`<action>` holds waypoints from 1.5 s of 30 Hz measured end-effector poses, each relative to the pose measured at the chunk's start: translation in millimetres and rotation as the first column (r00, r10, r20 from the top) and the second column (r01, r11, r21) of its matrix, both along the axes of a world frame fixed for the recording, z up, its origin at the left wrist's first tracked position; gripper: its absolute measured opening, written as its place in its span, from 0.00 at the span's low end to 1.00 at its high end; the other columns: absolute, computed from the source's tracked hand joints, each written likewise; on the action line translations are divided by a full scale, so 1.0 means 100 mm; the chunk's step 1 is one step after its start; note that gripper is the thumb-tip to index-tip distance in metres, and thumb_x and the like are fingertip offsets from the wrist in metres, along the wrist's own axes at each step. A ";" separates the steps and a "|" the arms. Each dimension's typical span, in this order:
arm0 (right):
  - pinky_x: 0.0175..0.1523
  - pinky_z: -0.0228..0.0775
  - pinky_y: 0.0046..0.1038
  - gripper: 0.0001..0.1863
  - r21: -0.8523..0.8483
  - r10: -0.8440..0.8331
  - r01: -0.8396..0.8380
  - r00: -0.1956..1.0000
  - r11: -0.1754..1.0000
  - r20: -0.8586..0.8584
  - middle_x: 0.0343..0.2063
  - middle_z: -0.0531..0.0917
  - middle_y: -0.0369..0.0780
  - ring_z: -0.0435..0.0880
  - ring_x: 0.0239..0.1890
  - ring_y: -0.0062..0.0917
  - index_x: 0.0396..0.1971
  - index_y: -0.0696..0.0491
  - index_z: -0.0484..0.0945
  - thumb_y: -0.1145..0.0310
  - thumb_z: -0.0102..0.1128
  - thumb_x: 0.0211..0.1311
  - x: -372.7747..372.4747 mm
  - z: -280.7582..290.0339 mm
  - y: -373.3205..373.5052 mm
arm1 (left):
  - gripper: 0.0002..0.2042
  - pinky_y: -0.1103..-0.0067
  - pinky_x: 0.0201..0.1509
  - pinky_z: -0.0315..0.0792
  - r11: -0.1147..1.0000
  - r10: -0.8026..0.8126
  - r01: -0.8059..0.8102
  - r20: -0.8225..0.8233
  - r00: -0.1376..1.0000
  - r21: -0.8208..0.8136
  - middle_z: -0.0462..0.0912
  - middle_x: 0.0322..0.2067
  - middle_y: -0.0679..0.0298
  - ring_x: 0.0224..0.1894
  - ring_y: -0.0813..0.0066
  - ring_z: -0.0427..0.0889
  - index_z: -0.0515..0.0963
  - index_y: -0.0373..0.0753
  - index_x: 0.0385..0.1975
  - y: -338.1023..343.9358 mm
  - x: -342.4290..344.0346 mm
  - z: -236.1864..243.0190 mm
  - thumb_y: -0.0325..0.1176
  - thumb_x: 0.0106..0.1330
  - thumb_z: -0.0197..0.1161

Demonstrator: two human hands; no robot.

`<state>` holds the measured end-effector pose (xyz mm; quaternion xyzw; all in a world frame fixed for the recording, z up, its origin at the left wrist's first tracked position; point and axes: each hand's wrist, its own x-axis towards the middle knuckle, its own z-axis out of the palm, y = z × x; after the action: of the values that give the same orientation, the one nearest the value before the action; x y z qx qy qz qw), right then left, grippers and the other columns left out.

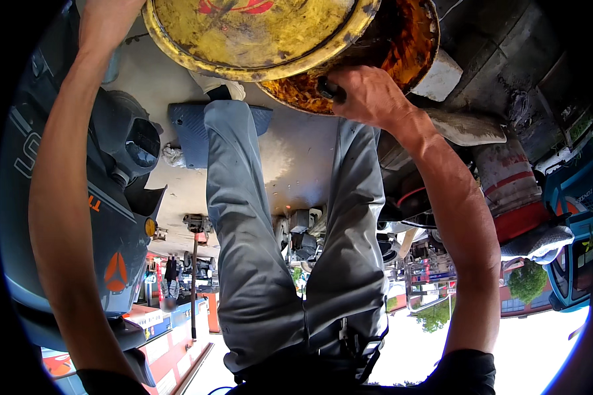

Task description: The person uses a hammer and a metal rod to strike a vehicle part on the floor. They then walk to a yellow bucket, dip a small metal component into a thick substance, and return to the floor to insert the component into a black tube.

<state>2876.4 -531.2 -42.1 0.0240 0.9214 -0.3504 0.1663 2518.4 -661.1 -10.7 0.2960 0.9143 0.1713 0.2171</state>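
Note:
A worn yellow round lid (257, 39) with a red marking fills the upper middle. It overlaps an open round drum (435, 39), whose inner wall is smeared with orange-brown grease. My right hand (369, 95) is closed at the drum's near rim around a dark, blunt-ended thing (329, 89). Most of that thing is hidden by the fingers, so its kind does not show. At the top left, my left hand (112, 23) reaches beside the lid's left edge. The picture's edge cuts off its fingers, hiding whether they touch the lid.
Dark grey machine panels (99, 217) with orange emblems stand close on the left. A blue ridged mat (188, 131) lies by my feet. On the right are a pale block (439, 76), a white and red bucket (510, 184) and a blue vehicle (570, 250).

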 end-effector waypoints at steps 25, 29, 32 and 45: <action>0.26 0.58 0.16 0.09 -0.189 -0.163 0.873 0.128 -0.450 0.978 0.28 0.79 0.34 0.66 0.22 0.11 0.43 0.56 0.81 0.72 0.67 0.66 0.55 0.66 0.04 | 0.24 0.69 0.54 0.80 0.990 0.054 -0.043 0.080 0.995 -0.133 0.87 0.48 0.48 0.48 0.59 0.87 0.84 0.32 0.52 -0.05 0.07 0.09 0.34 0.54 0.74; 0.24 0.56 0.18 0.11 -0.169 -0.106 0.637 0.136 -0.752 0.985 0.25 0.74 0.31 0.62 0.22 0.13 0.37 0.53 0.77 0.63 0.68 0.66 0.62 0.78 -0.03 | 0.26 0.77 0.58 0.79 0.987 -0.051 0.077 0.177 0.983 -0.144 0.88 0.54 0.54 0.55 0.68 0.87 0.81 0.31 0.60 -0.30 -0.27 -0.37 0.36 0.62 0.69; 0.24 0.57 0.18 0.12 -0.196 -0.121 0.535 0.172 -0.822 0.978 0.26 0.74 0.31 0.62 0.22 0.13 0.38 0.54 0.77 0.63 0.67 0.65 0.69 0.85 -0.04 | 0.27 0.76 0.62 0.76 0.987 0.031 0.011 0.255 0.967 -0.161 0.88 0.55 0.53 0.57 0.67 0.86 0.81 0.31 0.60 -0.23 -0.13 -0.29 0.35 0.61 0.68; 0.30 0.62 0.16 0.08 -0.261 -0.582 0.963 0.174 -0.069 0.794 0.24 0.77 0.28 0.69 0.25 0.08 0.40 0.58 0.84 0.72 0.66 0.64 0.90 0.62 -0.23 | 0.25 0.77 0.56 0.83 0.991 0.031 0.010 0.310 0.950 -0.131 0.88 0.54 0.55 0.53 0.70 0.88 0.80 0.31 0.61 -0.18 -0.05 -0.39 0.33 0.63 0.67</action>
<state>2966.6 -553.9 20.3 0.5799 0.3942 -0.7033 0.1171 2513.2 -679.0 -49.4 0.2457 0.8794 0.1567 0.3766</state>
